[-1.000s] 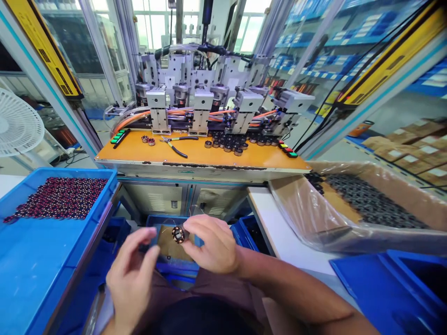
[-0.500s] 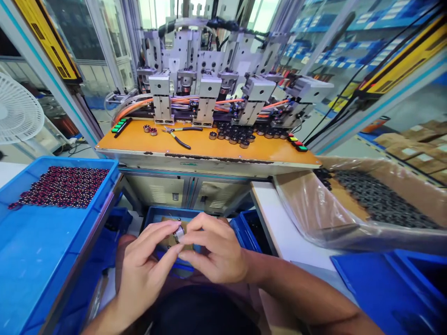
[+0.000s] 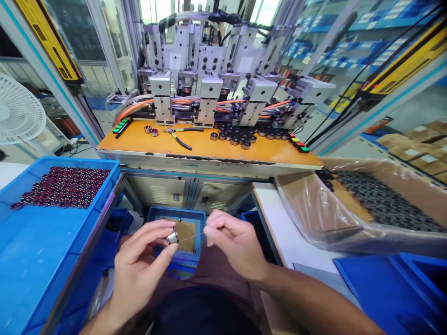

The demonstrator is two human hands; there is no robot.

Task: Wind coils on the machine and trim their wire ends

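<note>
My left hand (image 3: pixel 141 265) pinches a small round metal coil part (image 3: pixel 172 238) between thumb and fingertips, low in the middle of the view. My right hand (image 3: pixel 233 242) is closed in a pinch on a thin wire (image 3: pixel 190 236) that runs taut from the part to its fingertips. Both hands hover over a small blue bin (image 3: pixel 164 215) with a brown pad inside, below the bench edge.
An orange bench (image 3: pixel 202 151) carries a winding machine (image 3: pixel 209 88), pliers (image 3: pixel 179 136) and several dark round parts (image 3: pixel 237 137). A blue tray (image 3: pixel 45 251) at the left holds several red-purple coils (image 3: pixel 63 187). A plastic-lined carton (image 3: pixel 363 228) of black parts is at the right. A white fan (image 3: pixel 17 116) is at the far left.
The part passed from my right hand into my left hand. My right hand has drawn away to the right, pulling a thin wire out from the part.
</note>
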